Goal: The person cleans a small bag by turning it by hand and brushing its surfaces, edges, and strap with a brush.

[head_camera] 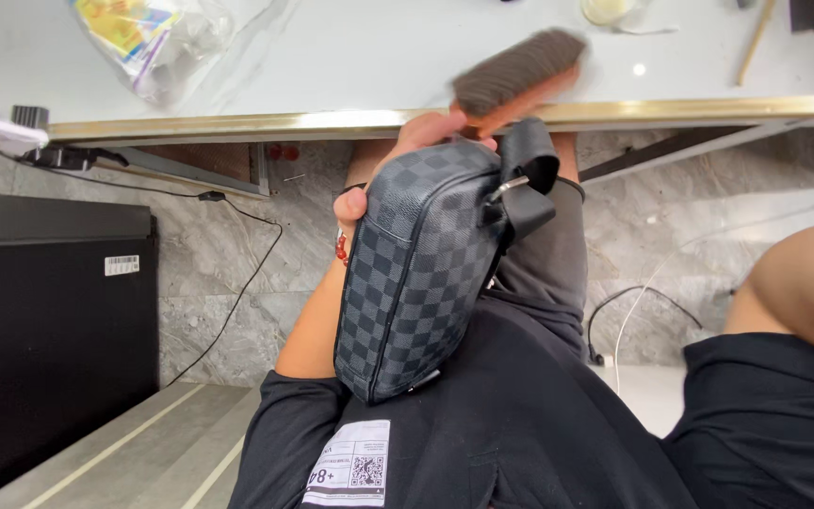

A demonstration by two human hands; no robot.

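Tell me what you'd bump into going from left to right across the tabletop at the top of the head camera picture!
Clear plastic bag with colourful packets → wooden brush with dark bristles, held at the table's gold edge → small pale round container → thin wooden stick.

A dark checkered bag (421, 273) stands on end against the person's lap, with the left hand (355, 203) gripping its upper left edge, thumb showing at nine o'clock of the bag. A wooden brush (517, 77) with dark bristles, blurred, sits at one o'clock above the bag, over the gold edge of the white table (379, 57); another hand (431, 127) shows just below it. A plastic packet (157, 38) lies on the table at eleven o'clock
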